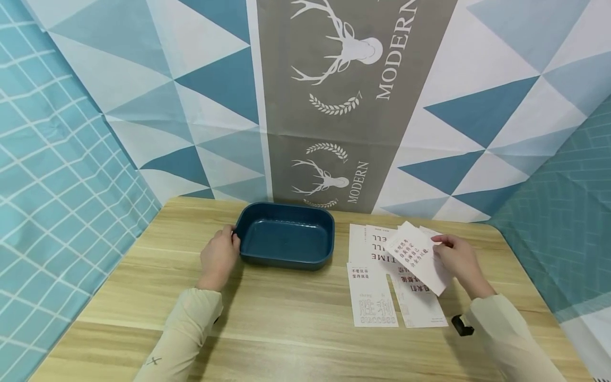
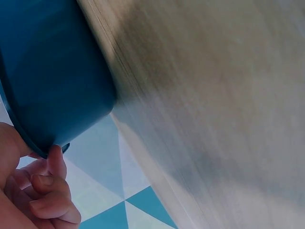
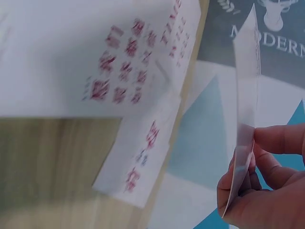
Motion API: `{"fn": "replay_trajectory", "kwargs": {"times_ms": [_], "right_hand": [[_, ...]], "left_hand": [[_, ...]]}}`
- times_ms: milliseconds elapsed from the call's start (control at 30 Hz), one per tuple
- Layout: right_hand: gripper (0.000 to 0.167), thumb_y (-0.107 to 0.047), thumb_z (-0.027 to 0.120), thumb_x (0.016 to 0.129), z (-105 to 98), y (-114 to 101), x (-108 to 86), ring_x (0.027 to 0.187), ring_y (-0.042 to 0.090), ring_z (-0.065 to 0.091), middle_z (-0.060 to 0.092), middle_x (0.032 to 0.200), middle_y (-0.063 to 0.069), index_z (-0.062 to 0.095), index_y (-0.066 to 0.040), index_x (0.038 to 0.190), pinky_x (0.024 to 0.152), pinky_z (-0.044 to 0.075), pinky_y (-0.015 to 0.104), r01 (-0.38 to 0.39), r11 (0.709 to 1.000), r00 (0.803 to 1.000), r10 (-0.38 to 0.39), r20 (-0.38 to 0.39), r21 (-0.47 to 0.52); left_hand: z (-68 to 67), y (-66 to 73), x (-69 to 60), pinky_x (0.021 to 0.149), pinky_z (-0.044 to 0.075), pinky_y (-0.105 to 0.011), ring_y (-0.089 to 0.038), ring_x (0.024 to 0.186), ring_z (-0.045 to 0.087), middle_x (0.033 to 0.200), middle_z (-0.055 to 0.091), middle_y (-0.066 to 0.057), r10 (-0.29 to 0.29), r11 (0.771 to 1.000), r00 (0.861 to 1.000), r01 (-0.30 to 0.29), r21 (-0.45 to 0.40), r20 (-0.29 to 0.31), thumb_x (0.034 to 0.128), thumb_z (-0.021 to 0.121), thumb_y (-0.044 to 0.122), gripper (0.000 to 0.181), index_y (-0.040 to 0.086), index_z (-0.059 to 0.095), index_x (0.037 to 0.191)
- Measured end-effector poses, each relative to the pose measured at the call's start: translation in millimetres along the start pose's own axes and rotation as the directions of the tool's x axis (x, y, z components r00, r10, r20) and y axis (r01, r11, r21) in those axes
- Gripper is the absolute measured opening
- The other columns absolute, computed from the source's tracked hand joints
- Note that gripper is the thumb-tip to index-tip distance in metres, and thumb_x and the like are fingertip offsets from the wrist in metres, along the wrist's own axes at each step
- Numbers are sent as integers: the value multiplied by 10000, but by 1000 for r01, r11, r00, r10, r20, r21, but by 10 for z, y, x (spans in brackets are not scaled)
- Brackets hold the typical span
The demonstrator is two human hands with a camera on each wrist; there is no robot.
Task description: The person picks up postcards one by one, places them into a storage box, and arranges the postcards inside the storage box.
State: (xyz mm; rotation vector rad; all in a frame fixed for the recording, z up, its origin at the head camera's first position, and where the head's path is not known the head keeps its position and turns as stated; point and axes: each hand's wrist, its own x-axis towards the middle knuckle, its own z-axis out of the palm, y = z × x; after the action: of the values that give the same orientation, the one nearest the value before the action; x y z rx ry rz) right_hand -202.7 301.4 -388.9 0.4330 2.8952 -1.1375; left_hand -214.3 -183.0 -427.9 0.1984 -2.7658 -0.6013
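A dark blue rectangular tray [image 1: 286, 263] stands near the table's back edge. My left hand [image 1: 220, 257] holds its left rim; in the left wrist view the hand [image 2: 40, 191] pinches the rim of the tray [image 2: 57, 71] between thumb and fingers. My right hand [image 1: 460, 262] grips a white card with red characters [image 1: 417, 257], tilted above several other printed cards [image 1: 374, 302] on the table. In the right wrist view the right hand [image 3: 267, 176] pinches the card [image 3: 247, 86] edge-on to the camera, with the other cards [image 3: 138, 162] to its left.
The wooden table [image 1: 286, 323] ends at the back against a patterned cloth [image 1: 215, 95] with deer heads and triangles. A small black object [image 1: 463, 325] is at the right sleeve's cuff. Blue tiled sheets hang at both sides.
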Motion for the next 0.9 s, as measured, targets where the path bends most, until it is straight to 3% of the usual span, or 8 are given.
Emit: {"fn": "replay_trajectory", "kwargs": {"times_ms": [133, 433, 900], "right_hand": [[374, -162, 443, 904, 66, -142, 40, 950, 304, 467, 520, 1121, 221, 547, 25, 1211, 712, 362, 319, 38, 999, 999, -38, 26, 12], [326, -109, 457, 885, 232, -437, 85, 844, 267, 470, 543, 968, 177, 590, 31, 1148, 667, 352, 307, 166, 985, 986, -165, 39, -39], [310, -74, 464, 860, 518, -865, 128, 831, 249, 486, 563, 935, 153, 623, 27, 1106, 677, 366, 294, 285, 958, 955, -285, 88, 8]], "left_hand": [[-2, -3, 3, 604, 485, -506, -360, 755, 628, 979, 652, -190, -5, 1000, 1000, 5, -3, 1, 935, 460, 169, 291, 48, 571, 1175], [13, -4, 7, 602, 486, -501, -355, 779, 634, 958, 658, -186, -6, 1000, 1000, 6, 2, -10, 929, 471, 167, 278, 54, 574, 1161], [6, 20, 10, 629, 489, -504, -359, 822, 635, 974, 657, -186, -26, 1000, 1000, 26, -2, 1, 926, 464, 163, 297, 56, 568, 1183]]}}
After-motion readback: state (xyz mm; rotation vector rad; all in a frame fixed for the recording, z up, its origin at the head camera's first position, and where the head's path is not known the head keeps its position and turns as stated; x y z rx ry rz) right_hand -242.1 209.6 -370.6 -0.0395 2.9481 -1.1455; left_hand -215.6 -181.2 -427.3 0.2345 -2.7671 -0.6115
